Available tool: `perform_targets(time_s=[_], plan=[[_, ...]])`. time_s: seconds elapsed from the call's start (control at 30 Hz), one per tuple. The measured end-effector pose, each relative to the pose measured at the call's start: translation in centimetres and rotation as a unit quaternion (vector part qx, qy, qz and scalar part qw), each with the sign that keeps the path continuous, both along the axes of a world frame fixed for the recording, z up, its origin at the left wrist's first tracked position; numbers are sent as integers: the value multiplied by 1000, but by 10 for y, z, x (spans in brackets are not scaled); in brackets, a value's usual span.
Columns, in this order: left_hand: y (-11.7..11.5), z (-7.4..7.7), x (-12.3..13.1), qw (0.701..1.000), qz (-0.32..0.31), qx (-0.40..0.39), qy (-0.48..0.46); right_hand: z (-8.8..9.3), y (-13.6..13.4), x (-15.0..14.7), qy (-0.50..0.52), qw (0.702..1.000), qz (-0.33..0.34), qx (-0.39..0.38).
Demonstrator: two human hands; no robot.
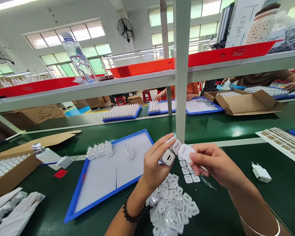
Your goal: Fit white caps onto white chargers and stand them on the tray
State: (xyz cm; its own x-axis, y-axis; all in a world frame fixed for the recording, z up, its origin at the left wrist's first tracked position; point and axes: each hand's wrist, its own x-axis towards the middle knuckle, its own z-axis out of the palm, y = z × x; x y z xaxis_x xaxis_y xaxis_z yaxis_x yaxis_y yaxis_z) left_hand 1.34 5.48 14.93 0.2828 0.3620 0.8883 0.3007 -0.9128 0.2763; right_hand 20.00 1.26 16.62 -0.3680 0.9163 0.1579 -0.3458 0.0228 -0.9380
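Near the middle of the frame, the left hand (pixel 154 162), with a dark beaded bracelet at its wrist, has its grip closed around a white charger block (pixel 168 158) whose end face, with a dark slot, points toward the camera. Just above and right of that face, a small lettered piece (pixel 176 146) shows at the same fingers; how it is held is partly hidden. The right hand (pixel 212 164), a thin bangle on its forearm, has its grip pinched, thumb against fingers, on a rounded white piece (pixel 186 152) that overlaps the lettered piece's edge in view; whether they touch I cannot tell. Below the hands, at bottom centre, a loose pile of white slotted plates (pixel 172 206) lies on the dark green tabletop (pixel 223 209), and behind the right fingers are rows of small white squares (pixel 188 178). Left of centre sits a blue-rimmed tray (pixel 95 186), with a cluster of white plugs (pixel 100 150) at its upper left corner and a single plug (pixel 129 152) standing apart. At the right of the frame, another charger (pixel 261 172) lies alone, prongs toward the upper left. At the left edge, a cardboard box (pixel 22 173) holds rows of white items, near a metal-topped bottle (pixel 46 156) and a small red piece (pixel 61 173).
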Motion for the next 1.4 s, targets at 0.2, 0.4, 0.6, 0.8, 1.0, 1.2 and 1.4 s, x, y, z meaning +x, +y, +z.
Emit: perform_targets(time_s=[0.2, 0.4, 0.6, 0.8, 1.0, 1.2, 1.4], plan=[[-2, -4, 0, 1000, -5, -6, 1, -13, -3, -28, -15, 997, 66, -23], [-4, -2, -2, 1000, -17, 2, 15, -15, 0, -28, -12, 997, 66, -24], [-7, 1, -3, 999, -28, -8, 19, -14, 0, -28, 12, 996, 82, -22], [-7, 1, -1, 1000, -22, 2, 19, -13, -1, -28, -17, 998, 59, -10], [-7, 1, -2, 1000, -11, 9, 24, -15, 0, -29, -13, 999, 52, -5], [-8, 2, -2, 1000, -17, 0, 21, -16, 2, -30, 5, 998, 68, -6], [-6, 1, -3, 1000, -14, 2, 21, -18, 4, -31, 4, 997, 72, -11]])
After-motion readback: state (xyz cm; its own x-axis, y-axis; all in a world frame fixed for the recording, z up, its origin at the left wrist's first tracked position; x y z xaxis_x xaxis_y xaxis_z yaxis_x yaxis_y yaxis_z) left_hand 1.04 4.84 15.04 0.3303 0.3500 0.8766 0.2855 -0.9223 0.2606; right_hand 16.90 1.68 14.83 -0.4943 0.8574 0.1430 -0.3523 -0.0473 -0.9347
